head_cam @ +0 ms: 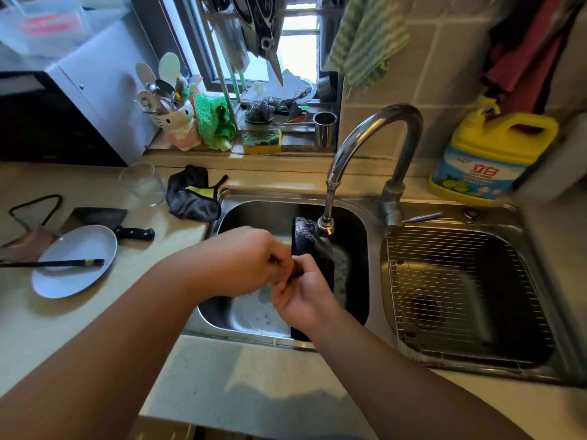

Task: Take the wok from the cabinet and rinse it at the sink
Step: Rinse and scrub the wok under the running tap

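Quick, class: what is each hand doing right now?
Left hand: closed, gripping the wok handle together with the other hand.
Right hand: closed on the same handle, holding the wok tilted under the running tap.

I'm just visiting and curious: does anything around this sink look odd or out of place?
Mostly ordinary. One oddity: a cleaver lies on the counter with its blade partly under the white plate. The chopsticks across that plate jut past its rim.
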`<action>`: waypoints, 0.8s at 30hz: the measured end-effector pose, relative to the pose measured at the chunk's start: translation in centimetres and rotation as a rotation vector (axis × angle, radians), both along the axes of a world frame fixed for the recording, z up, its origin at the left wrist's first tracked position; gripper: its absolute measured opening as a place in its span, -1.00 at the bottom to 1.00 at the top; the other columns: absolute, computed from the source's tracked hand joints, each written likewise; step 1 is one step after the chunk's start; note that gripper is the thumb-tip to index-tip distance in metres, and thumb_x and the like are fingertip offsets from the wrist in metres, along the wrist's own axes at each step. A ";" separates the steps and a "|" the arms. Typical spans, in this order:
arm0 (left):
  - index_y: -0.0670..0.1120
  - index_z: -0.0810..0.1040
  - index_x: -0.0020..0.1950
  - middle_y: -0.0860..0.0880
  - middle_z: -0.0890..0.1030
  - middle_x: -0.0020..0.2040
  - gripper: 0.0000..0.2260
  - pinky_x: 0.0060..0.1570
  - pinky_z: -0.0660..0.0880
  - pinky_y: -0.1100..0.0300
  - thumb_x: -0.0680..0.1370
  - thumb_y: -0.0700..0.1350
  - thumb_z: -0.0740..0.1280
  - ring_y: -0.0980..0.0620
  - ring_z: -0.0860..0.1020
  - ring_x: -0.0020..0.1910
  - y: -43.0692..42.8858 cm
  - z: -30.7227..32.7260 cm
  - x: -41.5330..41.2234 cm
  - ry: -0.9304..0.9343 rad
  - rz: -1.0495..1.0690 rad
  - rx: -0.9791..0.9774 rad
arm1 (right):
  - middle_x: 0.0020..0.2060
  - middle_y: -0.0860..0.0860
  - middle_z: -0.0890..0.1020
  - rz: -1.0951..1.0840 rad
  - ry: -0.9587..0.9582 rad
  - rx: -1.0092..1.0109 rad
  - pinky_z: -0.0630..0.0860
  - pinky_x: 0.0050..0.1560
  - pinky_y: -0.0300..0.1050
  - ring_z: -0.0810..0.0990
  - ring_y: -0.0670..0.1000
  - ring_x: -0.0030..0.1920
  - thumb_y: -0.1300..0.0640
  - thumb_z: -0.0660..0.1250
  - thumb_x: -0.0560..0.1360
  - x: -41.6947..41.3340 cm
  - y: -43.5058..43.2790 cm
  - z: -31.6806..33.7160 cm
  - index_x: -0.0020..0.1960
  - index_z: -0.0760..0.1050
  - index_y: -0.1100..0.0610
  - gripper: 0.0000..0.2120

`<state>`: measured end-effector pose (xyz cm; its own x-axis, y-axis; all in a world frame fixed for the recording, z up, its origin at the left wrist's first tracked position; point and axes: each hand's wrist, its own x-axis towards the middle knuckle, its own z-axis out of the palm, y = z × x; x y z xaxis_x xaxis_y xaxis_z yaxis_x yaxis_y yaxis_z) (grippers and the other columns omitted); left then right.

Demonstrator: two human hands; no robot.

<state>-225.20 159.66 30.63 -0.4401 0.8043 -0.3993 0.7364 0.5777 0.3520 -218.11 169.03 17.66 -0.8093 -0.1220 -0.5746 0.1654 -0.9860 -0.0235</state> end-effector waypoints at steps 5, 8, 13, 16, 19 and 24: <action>0.20 0.69 -0.10 0.15 0.54 -0.31 -0.82 -0.34 0.37 0.40 0.51 -0.11 0.40 0.27 0.52 -0.23 -4.3 -2.3 0.4 -0.054 0.225 0.210 | -0.53 0.00 0.55 0.113 -0.068 0.120 0.41 -0.63 -0.33 0.47 -0.10 -0.59 0.10 0.20 0.56 -1.2 -1.5 -0.4 -0.27 0.47 0.17 -0.73; 0.34 0.65 -0.17 0.06 0.55 -0.20 -0.73 -0.30 0.43 0.21 0.53 -0.07 0.38 0.13 0.53 -0.27 -6.8 -3.6 1.0 -0.149 0.345 0.277 | -0.52 0.03 0.57 0.204 -0.097 0.170 0.41 -0.64 -0.36 0.46 -0.11 -0.62 0.07 0.26 0.57 -1.4 -2.6 -0.6 -0.18 0.46 0.18 -0.78; 0.39 0.63 -0.05 0.05 0.56 -0.12 -0.74 -0.25 0.54 0.08 0.57 -0.03 0.33 0.13 0.56 -0.26 -10.3 -5.4 2.3 -0.245 0.499 0.351 | -0.46 0.06 0.57 0.326 -0.130 0.229 0.41 -0.61 -0.38 0.46 -0.11 -0.61 0.06 0.35 0.54 -1.5 -4.3 -1.1 -0.13 0.48 0.22 -0.78; 0.43 0.62 -0.07 0.07 0.56 -0.13 -0.73 -0.24 0.53 0.14 0.56 0.00 0.33 0.16 0.55 -0.23 -11.9 -6.5 3.3 -0.225 0.543 0.377 | -0.44 0.06 0.53 0.383 -0.164 0.287 0.36 -0.65 -0.38 0.41 -0.12 -0.65 0.06 0.35 0.54 -1.6 -5.6 -1.7 0.00 0.45 0.21 -0.78; 0.38 0.63 -0.08 0.10 0.56 -0.17 -0.74 -0.29 0.46 0.27 0.56 -0.04 0.35 0.18 0.54 -0.22 -13.3 -7.8 4.5 -0.205 0.587 0.405 | -0.33 0.06 0.49 0.418 -0.188 0.387 0.33 -0.66 -0.38 0.39 -0.14 -0.65 0.06 0.35 0.54 -1.5 -6.8 -2.5 0.17 0.39 0.16 -0.72; 0.25 0.69 -0.04 0.21 0.59 -0.14 -0.68 -0.26 0.42 0.41 0.54 -0.22 0.40 0.15 0.57 -0.15 -15.2 -9.8 7.1 -0.254 0.704 0.553 | -0.34 0.06 0.49 0.500 -0.207 0.526 0.36 -0.65 -0.34 0.40 -0.12 -0.63 0.08 0.38 0.53 -0.5 -7.9 -3.8 0.11 0.37 0.14 -0.74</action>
<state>-218.14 144.47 20.87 -0.8509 0.4898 -0.1901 0.1429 0.5638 0.8134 -218.56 161.13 13.89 -0.5987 -0.1140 -0.7928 0.6426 -0.6592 -0.3905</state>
